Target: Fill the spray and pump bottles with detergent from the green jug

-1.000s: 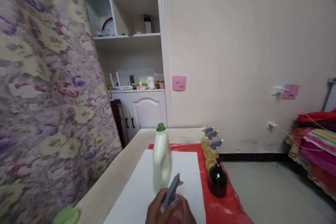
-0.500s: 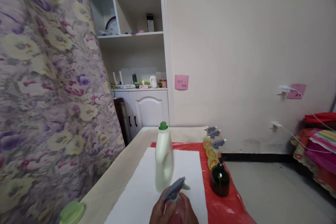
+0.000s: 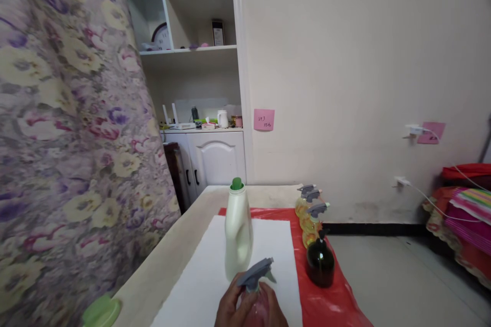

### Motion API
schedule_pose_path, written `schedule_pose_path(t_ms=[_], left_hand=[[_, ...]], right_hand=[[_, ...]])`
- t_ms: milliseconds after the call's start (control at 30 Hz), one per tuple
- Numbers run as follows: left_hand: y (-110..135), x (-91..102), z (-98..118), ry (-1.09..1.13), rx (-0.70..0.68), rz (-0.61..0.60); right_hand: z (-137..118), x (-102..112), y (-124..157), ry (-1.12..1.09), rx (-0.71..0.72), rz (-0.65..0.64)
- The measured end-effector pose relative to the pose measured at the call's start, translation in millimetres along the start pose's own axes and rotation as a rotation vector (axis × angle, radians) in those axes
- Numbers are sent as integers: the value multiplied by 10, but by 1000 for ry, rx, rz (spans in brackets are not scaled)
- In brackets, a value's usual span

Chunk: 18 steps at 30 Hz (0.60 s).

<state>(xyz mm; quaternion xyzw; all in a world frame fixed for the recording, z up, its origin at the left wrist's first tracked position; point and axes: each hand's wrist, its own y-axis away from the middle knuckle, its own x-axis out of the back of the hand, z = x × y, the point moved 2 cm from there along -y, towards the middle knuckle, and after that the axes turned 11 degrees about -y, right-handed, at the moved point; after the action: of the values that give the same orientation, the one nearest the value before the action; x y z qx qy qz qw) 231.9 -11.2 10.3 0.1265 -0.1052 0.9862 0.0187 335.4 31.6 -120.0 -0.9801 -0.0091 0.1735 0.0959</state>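
Note:
At the bottom middle, a pink spray bottle (image 3: 258, 311) with a grey trigger head (image 3: 255, 273) is held between both of my hands. My left hand (image 3: 230, 305) wraps its left side, fingers up by the neck below the head. Around the right side curls my right hand (image 3: 274, 306). The bottle's lower part is cut off by the frame edge. Just beyond stands a pale green jug (image 3: 235, 237), upright on white paper (image 3: 199, 271), with a green spout showing at its uncapped top.
A dark pump bottle (image 3: 320, 264) stands on the red sheet (image 3: 318, 306) at the right. Behind it, yellowish spray bottles (image 3: 310, 230) form a row. A green cap (image 3: 103, 310) lies at the table's left edge, near the floral curtain (image 3: 76, 153).
The spray head has turned slightly, its nozzle end showing differently. Both hands keep their hold on the bottle. The whole view has shifted a little.

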Motion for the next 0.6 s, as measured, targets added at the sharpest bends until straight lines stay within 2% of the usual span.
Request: schedule_pose_path(t_ms=[133, 200, 300, 467, 600], left_hand=[[18, 6, 56, 31, 0, -9], [15, 13, 69, 13, -5, -10], [3, 27, 68, -48, -15, -2], [-24, 64, 48, -68, -19, 57], [-20, 90, -21, -68, -3, 68]], right_hand=[[103, 23, -59, -51, -158, 72], [115, 15, -80, -36, -189, 94], [70, -8, -90, -39, -165, 88], [-81, -37, -54, -48, -143, -22], [-175, -33, -36, -18, -135, -30]])
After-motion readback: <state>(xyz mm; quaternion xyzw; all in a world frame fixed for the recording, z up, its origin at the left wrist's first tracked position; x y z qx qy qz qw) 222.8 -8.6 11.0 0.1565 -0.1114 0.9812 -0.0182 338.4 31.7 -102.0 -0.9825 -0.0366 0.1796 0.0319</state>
